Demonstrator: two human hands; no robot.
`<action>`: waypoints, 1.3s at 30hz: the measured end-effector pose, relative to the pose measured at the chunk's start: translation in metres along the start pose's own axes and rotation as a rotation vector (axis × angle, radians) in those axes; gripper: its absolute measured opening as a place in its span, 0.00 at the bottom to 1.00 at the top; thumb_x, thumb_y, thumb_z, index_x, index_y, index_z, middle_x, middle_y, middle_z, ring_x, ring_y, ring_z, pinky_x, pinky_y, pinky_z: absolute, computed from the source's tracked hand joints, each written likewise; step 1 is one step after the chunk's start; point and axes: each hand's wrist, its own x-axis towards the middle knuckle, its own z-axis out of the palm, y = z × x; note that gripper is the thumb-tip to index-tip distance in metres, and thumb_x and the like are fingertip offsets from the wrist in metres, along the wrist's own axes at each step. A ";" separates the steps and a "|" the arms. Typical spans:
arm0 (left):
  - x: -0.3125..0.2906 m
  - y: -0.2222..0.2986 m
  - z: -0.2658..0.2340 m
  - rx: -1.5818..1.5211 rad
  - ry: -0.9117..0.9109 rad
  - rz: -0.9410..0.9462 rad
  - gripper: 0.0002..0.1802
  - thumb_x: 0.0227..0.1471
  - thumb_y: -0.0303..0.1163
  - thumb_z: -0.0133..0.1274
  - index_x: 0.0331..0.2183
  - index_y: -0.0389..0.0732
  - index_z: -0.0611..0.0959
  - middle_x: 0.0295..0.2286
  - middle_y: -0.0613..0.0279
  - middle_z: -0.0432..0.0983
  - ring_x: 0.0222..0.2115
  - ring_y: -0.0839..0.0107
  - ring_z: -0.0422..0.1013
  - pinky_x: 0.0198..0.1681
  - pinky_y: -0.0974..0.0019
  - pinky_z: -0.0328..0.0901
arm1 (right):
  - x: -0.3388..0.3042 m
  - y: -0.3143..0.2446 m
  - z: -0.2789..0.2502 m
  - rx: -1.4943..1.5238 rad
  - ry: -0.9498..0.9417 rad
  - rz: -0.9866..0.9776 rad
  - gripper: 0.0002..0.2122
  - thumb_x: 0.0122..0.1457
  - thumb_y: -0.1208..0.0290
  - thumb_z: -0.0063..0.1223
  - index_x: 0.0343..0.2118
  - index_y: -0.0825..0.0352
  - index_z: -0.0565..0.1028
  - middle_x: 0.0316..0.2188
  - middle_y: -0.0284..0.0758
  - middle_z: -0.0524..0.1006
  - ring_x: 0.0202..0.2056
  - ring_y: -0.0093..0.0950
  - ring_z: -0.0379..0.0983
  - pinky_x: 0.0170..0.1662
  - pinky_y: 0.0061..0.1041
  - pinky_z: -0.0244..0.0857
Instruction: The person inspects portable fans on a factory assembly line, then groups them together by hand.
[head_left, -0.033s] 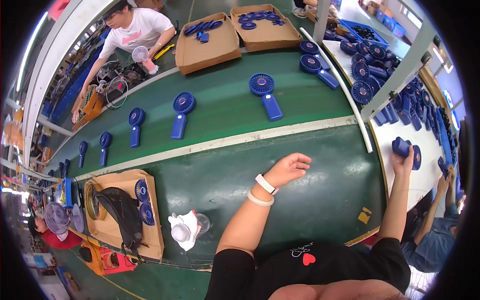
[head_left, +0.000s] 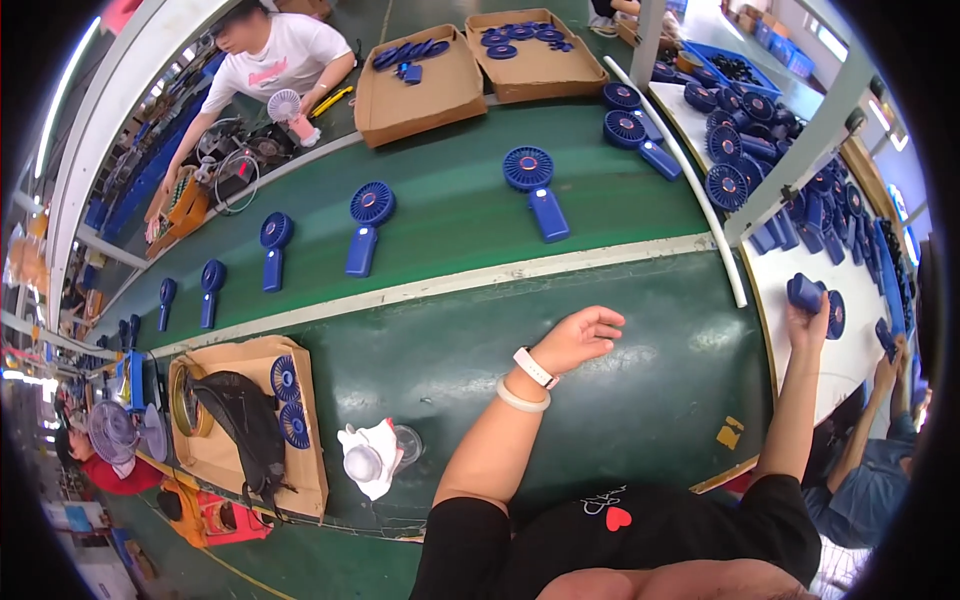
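Above the green worktop [head_left: 660, 380], my left hand [head_left: 582, 338] hovers with nothing in it, fingers stretched and slightly apart. A watch and a pale bangle circle that wrist. My right hand [head_left: 808, 328] reaches over the white table [head_left: 822, 375] at the right and grips a dark blue handheld fan [head_left: 803, 293]. A round blue fan head [head_left: 836, 315] shows just beyond those fingers; whether it belongs to the held fan I cannot tell. On the green conveyor belt [head_left: 440, 215] lie several blue handheld fans, the nearest fan [head_left: 546, 214] a little beyond my left hand.
A heap of blue fans [head_left: 755, 140] covers the white table's far part, beside a metal post [head_left: 790, 180]. A white tube [head_left: 715, 215] edges the belt. Left stand a cardboard tray [head_left: 312, 470] with a black bag and a bottle [head_left: 362, 462]. Co-workers sit across and at right.
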 end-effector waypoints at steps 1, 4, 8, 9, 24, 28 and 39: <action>0.002 0.000 0.002 0.010 -0.006 -0.001 0.22 0.46 0.19 0.50 0.45 0.36 0.69 0.43 0.60 0.66 0.45 0.72 0.64 0.43 0.70 0.63 | 0.009 -0.003 -0.002 0.008 0.010 -0.011 0.18 0.54 0.65 0.51 0.44 0.70 0.66 0.43 0.41 0.68 0.43 0.36 0.67 0.47 0.35 0.64; 0.012 -0.001 0.008 0.028 -0.022 0.003 0.23 0.45 0.18 0.49 0.46 0.36 0.68 0.44 0.58 0.65 0.44 0.70 0.65 0.44 0.69 0.63 | 0.042 -0.010 -0.034 -0.206 -0.067 -0.115 0.15 0.55 0.70 0.48 0.44 0.72 0.65 0.42 0.43 0.68 0.44 0.36 0.67 0.48 0.31 0.64; 0.004 -0.003 0.000 0.035 0.007 0.018 0.23 0.45 0.18 0.50 0.46 0.36 0.68 0.44 0.58 0.65 0.44 0.70 0.65 0.44 0.68 0.63 | -0.041 0.065 0.017 -0.238 -0.155 -0.062 0.14 0.57 0.73 0.43 0.45 0.70 0.65 0.45 0.44 0.69 0.42 0.33 0.68 0.50 0.29 0.62; 0.004 -0.004 0.000 0.026 0.002 0.016 0.24 0.45 0.19 0.50 0.47 0.37 0.68 0.44 0.59 0.65 0.44 0.71 0.65 0.45 0.69 0.63 | -0.072 0.083 0.036 -0.319 -0.164 -0.061 0.16 0.56 0.74 0.44 0.49 0.69 0.63 0.45 0.43 0.70 0.41 0.30 0.69 0.47 0.26 0.62; 0.006 0.001 0.003 -0.012 0.011 -0.026 0.25 0.45 0.20 0.50 0.48 0.38 0.66 0.44 0.60 0.64 0.44 0.73 0.64 0.43 0.71 0.63 | -0.151 0.277 0.162 -1.312 -1.136 -0.795 0.25 0.44 0.71 0.57 0.48 0.66 0.65 0.45 0.47 0.65 0.48 0.42 0.62 0.51 0.35 0.57; 0.005 0.001 0.002 -0.016 0.008 -0.035 0.25 0.45 0.20 0.51 0.48 0.38 0.66 0.44 0.61 0.64 0.44 0.73 0.64 0.43 0.71 0.63 | -0.158 0.297 0.183 -1.581 -0.979 -0.972 0.31 0.43 0.63 0.59 0.52 0.63 0.62 0.45 0.44 0.66 0.48 0.42 0.62 0.50 0.35 0.57; 0.005 0.006 0.006 -0.160 0.216 0.068 0.30 0.49 0.21 0.47 0.54 0.42 0.58 0.50 0.56 0.57 0.45 0.65 0.64 0.46 0.63 0.64 | -0.144 0.257 0.147 -0.542 -0.932 0.194 0.22 0.55 0.64 0.47 0.50 0.73 0.64 0.37 0.38 0.72 0.31 0.20 0.67 0.34 0.17 0.60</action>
